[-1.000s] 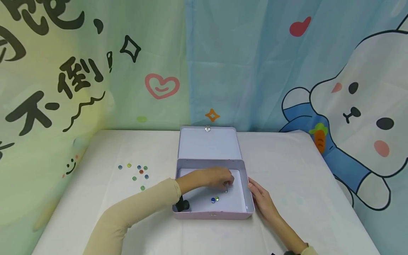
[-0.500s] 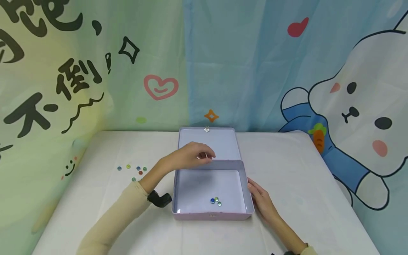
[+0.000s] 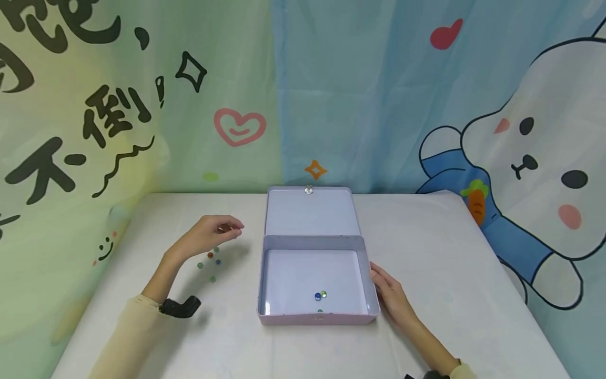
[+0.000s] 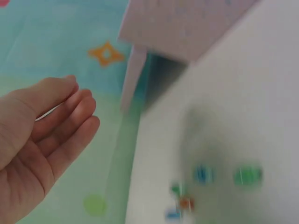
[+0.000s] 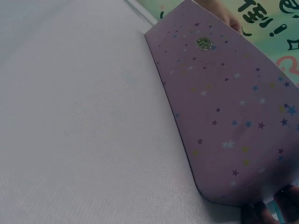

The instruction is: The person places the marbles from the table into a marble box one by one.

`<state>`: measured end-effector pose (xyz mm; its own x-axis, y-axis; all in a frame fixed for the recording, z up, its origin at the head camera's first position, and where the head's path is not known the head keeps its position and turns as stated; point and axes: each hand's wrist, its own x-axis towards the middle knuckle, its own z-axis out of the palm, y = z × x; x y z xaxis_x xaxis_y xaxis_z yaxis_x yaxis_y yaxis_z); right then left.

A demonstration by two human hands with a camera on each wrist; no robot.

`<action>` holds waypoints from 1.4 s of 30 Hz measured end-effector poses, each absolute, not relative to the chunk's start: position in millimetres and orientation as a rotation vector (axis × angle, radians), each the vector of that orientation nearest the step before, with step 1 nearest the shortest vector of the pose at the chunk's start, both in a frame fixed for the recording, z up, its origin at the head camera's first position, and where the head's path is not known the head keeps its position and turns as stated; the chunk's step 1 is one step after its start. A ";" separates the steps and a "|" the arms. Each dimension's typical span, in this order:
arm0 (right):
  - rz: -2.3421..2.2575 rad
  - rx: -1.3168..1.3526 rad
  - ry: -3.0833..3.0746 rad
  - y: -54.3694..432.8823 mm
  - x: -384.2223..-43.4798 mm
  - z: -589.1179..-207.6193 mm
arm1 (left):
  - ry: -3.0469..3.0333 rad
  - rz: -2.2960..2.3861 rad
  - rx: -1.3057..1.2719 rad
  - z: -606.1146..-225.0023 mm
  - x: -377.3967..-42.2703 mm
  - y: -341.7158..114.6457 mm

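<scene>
A shallow lilac tin box point(image 3: 318, 319) stands with its lid point(image 3: 310, 210) raised at the back. Inside lie a blue marble point(image 3: 317, 296), a yellow-green marble point(image 3: 324, 294) and a green marble point(image 3: 320, 310) near the front wall. My left hand point(image 3: 210, 232) hovers left of the box, above loose marbles; its fingers are loosely bent, with nothing between them in the left wrist view. Under it are a red marble point(image 3: 210, 255), a blue marble point(image 3: 218, 261) and several green ones. My right hand point(image 3: 395, 300) rests with its fingers along the box's right side.
A white cloth point(image 3: 450, 252) covers the table. Behind it hangs a printed curtain point(image 3: 341, 95) with a rabbit and lettering. Star prints cover the box's outer wall point(image 5: 224, 102) in the right wrist view.
My left hand has let go of a marble in the box, then risen and moved left over the loose marbles. That marble has rolled toward the front wall. My right hand stays put.
</scene>
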<state>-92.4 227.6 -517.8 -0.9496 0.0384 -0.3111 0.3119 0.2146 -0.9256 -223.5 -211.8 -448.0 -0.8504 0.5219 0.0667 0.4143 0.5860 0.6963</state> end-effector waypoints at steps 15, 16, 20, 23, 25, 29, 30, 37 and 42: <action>-1.820 0.327 2.271 228.1 -92.0 -519.3 | 2.944 0.966 0.442 -487.0 -199.1 -322.8; -1.820 0.328 2.271 228.2 -92.1 -519.3 | 2.945 0.969 0.423 -489.7 -198.0 -324.8; -1.820 0.341 2.258 227.7 -91.5 -518.2 | 2.946 0.928 0.336 -501.1 -195.1 -329.7; -1.815 0.341 2.252 227.4 -91.1 -518.0 | 2.961 0.891 0.312 -508.6 -194.0 -331.8; -1.815 0.336 2.256 227.3 -90.7 -517.6 | 2.973 0.885 0.323 -511.2 -194.2 -332.4; -1.826 0.342 2.257 227.2 -90.3 -517.4 | 2.987 0.868 0.315 -510.6 -195.1 -333.1; -1.832 0.342 2.251 227.0 -90.2 -517.3 | 2.987 0.862 0.306 -509.8 -195.1 -333.4; -1.844 0.344 2.245 227.1 -89.2 -519.4 | 2.970 0.835 0.257 -507.0 -194.4 -333.6; -1.848 0.345 2.248 227.8 -89.6 -518.9 | 2.980 0.825 0.245 -507.3 -194.5 -331.8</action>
<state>-89.6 227.8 -518.9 -0.9503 0.0465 -0.3079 0.3111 0.1861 -0.9320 -194.5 -331.8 -507.3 -0.9868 0.1621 0.0037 0.1410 0.8462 0.5139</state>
